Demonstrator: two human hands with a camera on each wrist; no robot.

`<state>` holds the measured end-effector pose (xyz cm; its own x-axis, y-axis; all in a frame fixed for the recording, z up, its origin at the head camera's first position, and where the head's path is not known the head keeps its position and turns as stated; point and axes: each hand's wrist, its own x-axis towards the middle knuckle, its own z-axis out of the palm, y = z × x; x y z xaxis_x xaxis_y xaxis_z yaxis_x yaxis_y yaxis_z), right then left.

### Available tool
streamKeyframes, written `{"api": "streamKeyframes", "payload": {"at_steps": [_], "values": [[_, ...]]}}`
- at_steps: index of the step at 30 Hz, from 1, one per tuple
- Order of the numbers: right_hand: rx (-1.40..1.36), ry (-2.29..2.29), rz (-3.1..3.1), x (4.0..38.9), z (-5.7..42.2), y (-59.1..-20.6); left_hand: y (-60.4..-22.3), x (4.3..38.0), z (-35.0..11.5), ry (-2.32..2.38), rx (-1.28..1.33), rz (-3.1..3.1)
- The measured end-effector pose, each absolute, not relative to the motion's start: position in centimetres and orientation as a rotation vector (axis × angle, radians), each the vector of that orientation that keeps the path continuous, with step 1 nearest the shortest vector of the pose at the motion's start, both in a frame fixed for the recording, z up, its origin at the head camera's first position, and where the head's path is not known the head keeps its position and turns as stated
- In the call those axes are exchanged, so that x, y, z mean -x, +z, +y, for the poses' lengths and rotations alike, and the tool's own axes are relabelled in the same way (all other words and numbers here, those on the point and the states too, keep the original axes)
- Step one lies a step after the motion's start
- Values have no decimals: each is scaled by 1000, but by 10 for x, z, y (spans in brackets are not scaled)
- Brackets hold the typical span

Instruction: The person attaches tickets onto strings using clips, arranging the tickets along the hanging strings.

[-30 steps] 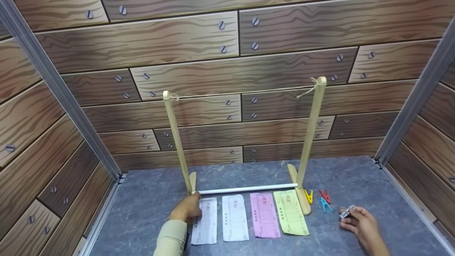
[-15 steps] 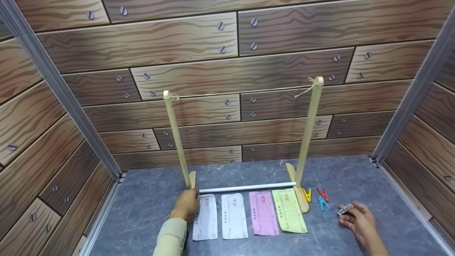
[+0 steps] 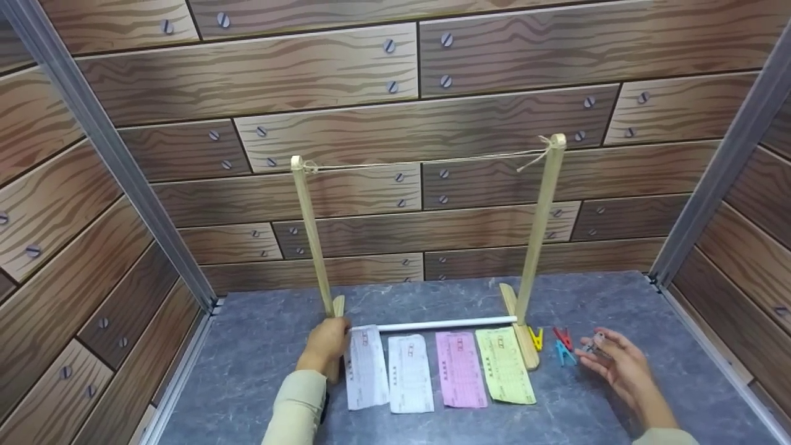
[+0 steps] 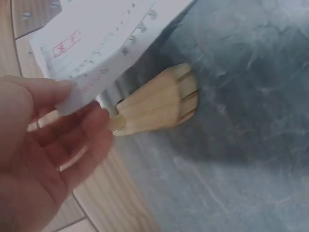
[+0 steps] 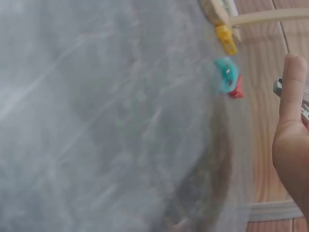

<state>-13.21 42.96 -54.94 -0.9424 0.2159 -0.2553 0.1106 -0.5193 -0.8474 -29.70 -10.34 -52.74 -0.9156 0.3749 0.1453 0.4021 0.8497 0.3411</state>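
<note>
My left hand (image 3: 327, 343) pinches the top corner of the leftmost white printed slip (image 3: 368, 371). In the left wrist view, thumb and fingers hold the slip's edge, and the paper (image 4: 101, 43) is raised off the tabletop. My right hand (image 3: 624, 364) holds a small silver-grey clip (image 3: 594, 342) between thumb and fingers, above the table at the right. The clip (image 5: 277, 87) is partly hidden by the thumb in the right wrist view. Beside this hand lie a red clothespin (image 3: 562, 338), a blue clothespin (image 3: 565, 353) and a yellow clothespin (image 3: 537, 339).
A wooden frame stands behind the slips, with a left post (image 3: 312, 241), a right post (image 3: 541, 235), a string (image 3: 426, 160) tied between their tops and a white bar (image 3: 445, 324) low down. Another white slip (image 3: 411, 374), a pink slip (image 3: 461, 371) and a yellow slip (image 3: 506, 366) lie in a row.
The leftmost slip has come up from the table and shifted slightly away and right with my left hand. My right hand has moved a little up and left, still holding the clip.
</note>
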Motion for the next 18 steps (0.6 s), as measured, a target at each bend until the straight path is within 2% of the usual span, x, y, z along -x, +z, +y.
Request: {"api": "streamKeyframes", "payload": {"at_steps": [7,18], "values": [[261,2578,-1575,140,420,-539,-513,304,-106,-667,732,-2830],[117,2537,-1681,151,407,-511,-503,309,-105,-814,773,-2732]]}}
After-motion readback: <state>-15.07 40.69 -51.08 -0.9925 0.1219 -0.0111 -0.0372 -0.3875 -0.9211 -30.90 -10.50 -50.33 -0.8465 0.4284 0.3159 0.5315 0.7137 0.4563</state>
